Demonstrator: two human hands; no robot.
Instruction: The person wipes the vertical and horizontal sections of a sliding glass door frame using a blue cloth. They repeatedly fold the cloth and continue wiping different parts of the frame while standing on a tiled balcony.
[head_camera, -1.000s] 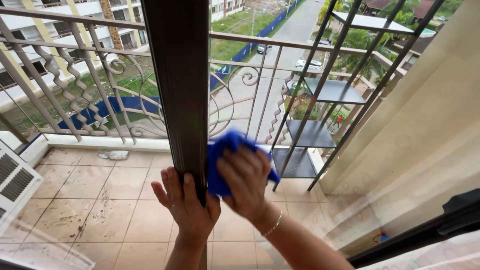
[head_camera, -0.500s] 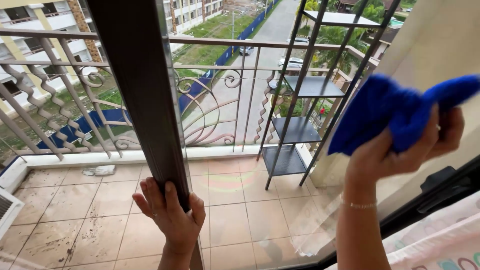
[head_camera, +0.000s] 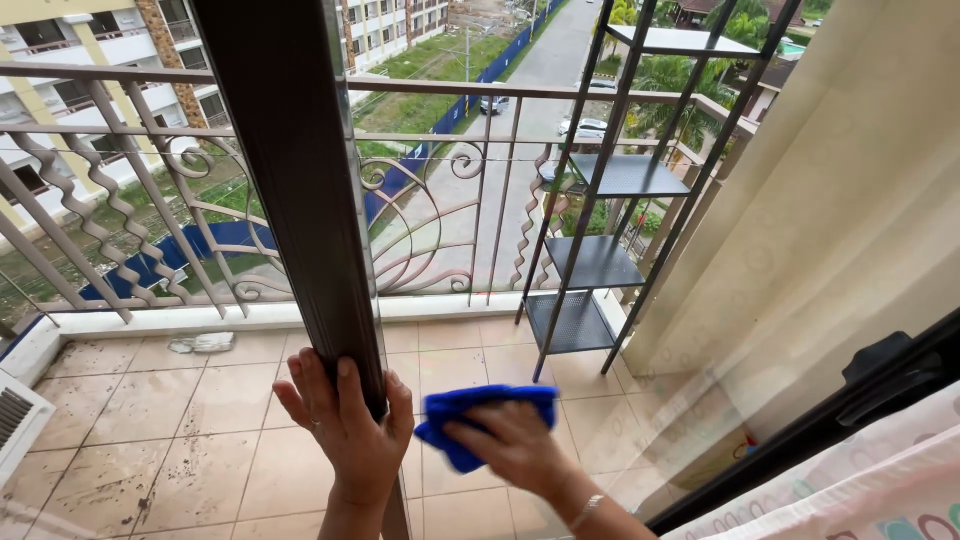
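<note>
Presently, the left hand (head_camera: 345, 430) is wrapped around the lower part of a dark brown window frame post (head_camera: 295, 190), with the fingers curled over its left and front faces and the thumb on the right edge (a firm closed grip). The post runs from the top of the view, slightly tilted, down to the bottom edge between the two hands. The right hand (head_camera: 515, 445) lies just to the right of the post, palm pressed flat toward the glass pane (head_camera: 700, 330), fingers closed over a blue cloth (head_camera: 470, 415). The cloth is bunched beneath the fingers and protrudes above and to the left of the hand, close beside the post; whether it touches the post cannot be determined. A thin bracelet (head_camera: 588, 510) sits on the right wrist. Beyond the glass is a tiled balcony floor (head_camera: 150, 410), stained with dark spots, bounded by an ornamental metal railing (head_camera: 420, 200) with scrolled bars. A dark metal shelf rack (head_camera: 600, 250) with several flat tiers stands on the tiles at the right, against a cream wall (head_camera: 830, 200). A small crumpled white scrap (head_camera: 205, 343) lies on the tiles near the railing base at the left. A street with parked cars (head_camera: 585, 128) is visible far below.
</note>
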